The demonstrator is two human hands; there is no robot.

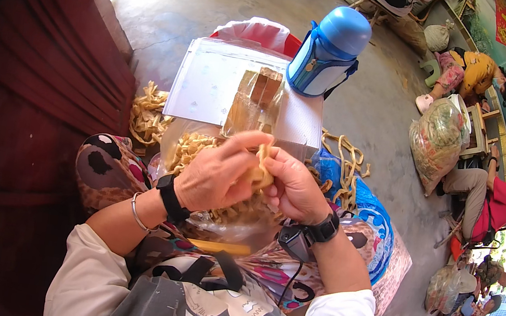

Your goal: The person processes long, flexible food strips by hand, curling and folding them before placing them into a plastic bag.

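A folded, pale tan fibre strip [261, 172] is pinched between both hands above my lap. My left hand [221, 173] grips its left side, with fingers bent over it. From the right, the thumb and fingers of my right hand [295, 183] close on the same strip. Below the hands lies a clear plastic bag [169, 139] filled with short knotted tan pieces [194, 146]. Just beyond, a wooden block [267, 87] wrapped in clear plastic rests on a white board [210, 84].
A blue bottle [328, 52] stands on the board's right side. Fibre strips hang at the left [148, 111] and over a blue bag [329, 168] at the right. A dark red door [39, 94] is close at left. Several people sit at far right near a filled sack [437, 142].
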